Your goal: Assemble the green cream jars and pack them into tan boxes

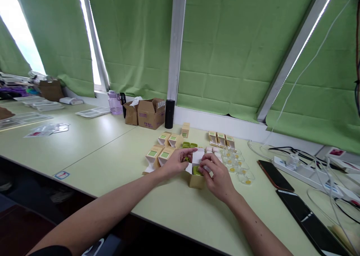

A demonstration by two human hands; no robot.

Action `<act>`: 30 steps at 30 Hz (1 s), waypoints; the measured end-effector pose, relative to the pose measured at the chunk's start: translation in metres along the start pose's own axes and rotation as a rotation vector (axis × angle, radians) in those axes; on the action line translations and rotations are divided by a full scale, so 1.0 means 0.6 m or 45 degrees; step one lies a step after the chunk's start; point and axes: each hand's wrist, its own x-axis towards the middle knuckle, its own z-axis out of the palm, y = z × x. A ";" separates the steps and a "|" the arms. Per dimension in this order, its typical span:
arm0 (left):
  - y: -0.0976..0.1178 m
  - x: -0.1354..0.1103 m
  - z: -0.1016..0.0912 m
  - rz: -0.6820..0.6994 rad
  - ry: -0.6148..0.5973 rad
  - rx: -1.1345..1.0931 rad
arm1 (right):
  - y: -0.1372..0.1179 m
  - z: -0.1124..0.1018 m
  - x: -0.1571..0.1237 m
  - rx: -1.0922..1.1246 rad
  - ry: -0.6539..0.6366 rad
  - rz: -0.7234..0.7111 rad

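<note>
A small cardboard box (196, 182) with its white-lined flaps raised stands upright on the table in front of me. Inside its top sits a rounded green case (197, 170). My left hand (180, 160) curves around the box's left flap, with thumb and fingers against it. A bit of green shows between those fingers; whether they touch it I cannot tell. From the right, my right hand (216, 172) bends over the opening, fingertips closed on the green case's edge. Beyond my hands lie more green cases (189, 145) and white rounded pieces (212, 150).
Several similar boxes (165, 154) stand left of my hands, others (221, 139) at the back right. Clear plastic pieces (235, 162) with yellow spots lie right. Farther right are two phone-like devices (275, 175) and a cabled power strip (306, 175). Larger cartons (151, 114) and a black cylinder (169, 114) line the wall.
</note>
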 end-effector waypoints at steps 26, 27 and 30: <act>0.009 -0.002 0.005 -0.007 -0.013 0.000 | -0.002 0.009 0.000 0.105 0.000 0.184; 0.010 -0.002 0.005 -0.003 -0.015 -0.002 | -0.002 0.009 0.000 0.110 0.004 0.182; 0.010 -0.001 0.005 0.009 -0.022 -0.011 | -0.003 0.009 0.001 0.121 0.028 0.171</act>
